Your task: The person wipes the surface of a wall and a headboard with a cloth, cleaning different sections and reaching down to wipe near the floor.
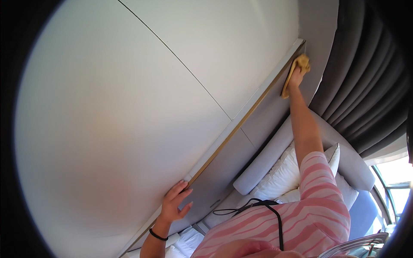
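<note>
My right hand (pixel 296 78) is stretched far out at the upper right, gripping a yellow cloth (pixel 302 63) against the wall near the far end of a long ledge (pixel 240 121). Part of the cloth hangs below the fingers. Along the same ledge, nearer to me, my left hand (pixel 176 201) rests with its fingertips on the edge and its fingers apart, a black band (pixel 158 234) around that wrist. The ledge has a pale top and a yellowish-brown edge.
A large pale wall panel (pixel 129 113) with a dark seam fills the left. Below the ledge stand a grey padded headboard (pixel 264 161) and white pillows (pixel 280 174). Dark curtains (pixel 361 74) hang at the right, near a window (pixel 392 177). Black straps (pixel 277 222) cross my striped shirt.
</note>
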`<action>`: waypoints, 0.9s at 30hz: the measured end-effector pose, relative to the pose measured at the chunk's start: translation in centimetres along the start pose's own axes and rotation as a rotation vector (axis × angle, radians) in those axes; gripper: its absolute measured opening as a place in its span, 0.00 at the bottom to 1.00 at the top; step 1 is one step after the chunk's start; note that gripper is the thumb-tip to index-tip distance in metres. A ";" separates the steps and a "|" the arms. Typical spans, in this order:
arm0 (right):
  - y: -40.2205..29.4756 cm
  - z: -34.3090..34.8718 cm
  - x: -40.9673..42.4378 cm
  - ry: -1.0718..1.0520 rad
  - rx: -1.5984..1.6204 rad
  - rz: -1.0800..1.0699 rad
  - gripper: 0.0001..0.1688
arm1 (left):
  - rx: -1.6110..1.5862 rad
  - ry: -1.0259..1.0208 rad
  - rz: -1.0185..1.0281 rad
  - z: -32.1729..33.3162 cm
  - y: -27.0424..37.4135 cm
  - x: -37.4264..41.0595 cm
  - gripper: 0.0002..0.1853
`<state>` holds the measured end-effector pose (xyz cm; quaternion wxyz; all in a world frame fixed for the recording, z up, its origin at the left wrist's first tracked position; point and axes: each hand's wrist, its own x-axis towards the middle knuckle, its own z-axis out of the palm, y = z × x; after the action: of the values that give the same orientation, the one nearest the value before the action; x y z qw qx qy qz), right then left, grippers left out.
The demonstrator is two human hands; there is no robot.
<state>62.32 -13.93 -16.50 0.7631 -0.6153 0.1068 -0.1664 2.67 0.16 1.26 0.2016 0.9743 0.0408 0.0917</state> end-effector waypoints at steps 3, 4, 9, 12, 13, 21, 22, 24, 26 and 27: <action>6.9 -2.5 -6.9 -0.017 0.014 0.173 0.31 | 0.012 0.017 0.011 0.1 0.2 0.1 0.20; 8.8 -3.3 -9.9 -0.003 0.068 0.201 0.31 | 0.015 0.015 -0.002 0.1 0.2 0.1 0.20; 10.8 -5.6 -21.4 0.106 0.109 0.665 0.30 | 0.028 0.020 0.028 0.2 0.1 0.0 0.20; 6.1 -4.4 -22.2 0.174 0.177 0.846 0.29 | 0.025 0.015 0.013 0.4 0.0 -0.1 0.20; 4.2 -3.8 -21.5 0.183 0.193 0.856 0.29 | 0.018 0.010 0.005 0.4 0.0 -0.1 0.20; -6.5 -0.7 -10.7 0.009 0.216 0.053 0.24 | 0.044 0.027 0.012 0.5 0.1 -0.2 0.20; -7.2 -1.2 -11.3 -0.005 0.213 0.071 0.22 | 0.044 0.027 0.000 0.5 0.1 -0.2 0.20; -8.3 -2.6 -15.3 -0.120 0.229 0.017 0.22 | 0.056 0.037 0.028 0.6 0.1 -0.1 0.20; -7.9 -4.2 -22.0 -0.230 0.243 -0.191 0.32 | 0.051 0.034 0.033 0.6 0.0 0.0 0.20; -7.5 -4.9 -24.5 -0.306 0.201 -0.111 0.31 | 0.045 0.031 0.030 0.6 0.0 0.0 0.20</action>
<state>37.01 -10.34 -11.29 0.8177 -0.5589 -0.0618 -0.1229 2.78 -0.09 0.75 0.1777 0.9776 0.0315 0.1086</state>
